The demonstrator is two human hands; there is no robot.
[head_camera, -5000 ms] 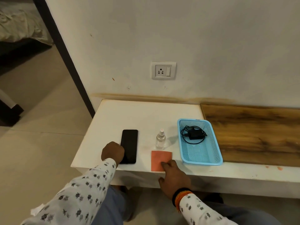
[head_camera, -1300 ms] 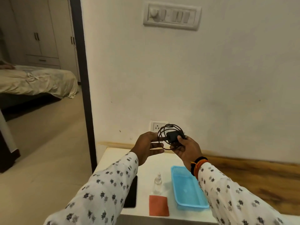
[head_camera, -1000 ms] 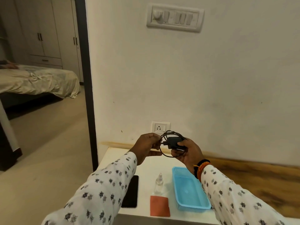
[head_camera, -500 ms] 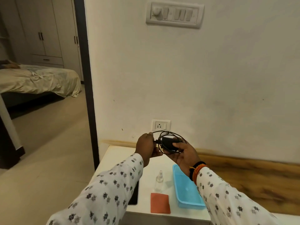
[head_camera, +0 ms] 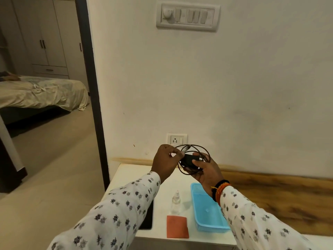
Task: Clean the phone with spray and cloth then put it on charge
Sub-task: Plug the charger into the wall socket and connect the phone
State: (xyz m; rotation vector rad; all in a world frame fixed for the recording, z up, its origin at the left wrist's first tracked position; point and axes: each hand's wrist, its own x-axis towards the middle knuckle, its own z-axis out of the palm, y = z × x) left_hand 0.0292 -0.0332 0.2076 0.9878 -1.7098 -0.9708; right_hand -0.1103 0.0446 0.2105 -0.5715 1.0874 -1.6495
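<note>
My right hand (head_camera: 204, 169) grips the black charger block (head_camera: 189, 159) with its coiled cable (head_camera: 205, 154) looped around it, held up in front of the wall socket (head_camera: 176, 140). My left hand (head_camera: 164, 160) pinches the cable's plug end beside the block. Below on the white table (head_camera: 129, 175) lie the black phone (head_camera: 148, 218), mostly hidden by my left sleeve, a small clear spray bottle (head_camera: 176, 202) and an orange cloth (head_camera: 177, 226).
An empty blue plastic basket (head_camera: 207, 212) stands right of the bottle. A wooden panel (head_camera: 281, 197) lies along the wall to the right. A switch panel (head_camera: 187, 16) is high on the wall. Left, a doorway opens onto a bed (head_camera: 39, 92).
Five seconds ago both hands lay at the table and the charger sat in the basket. Since then it is lifted, and my left fingers have shifted to pinch the cable end.
</note>
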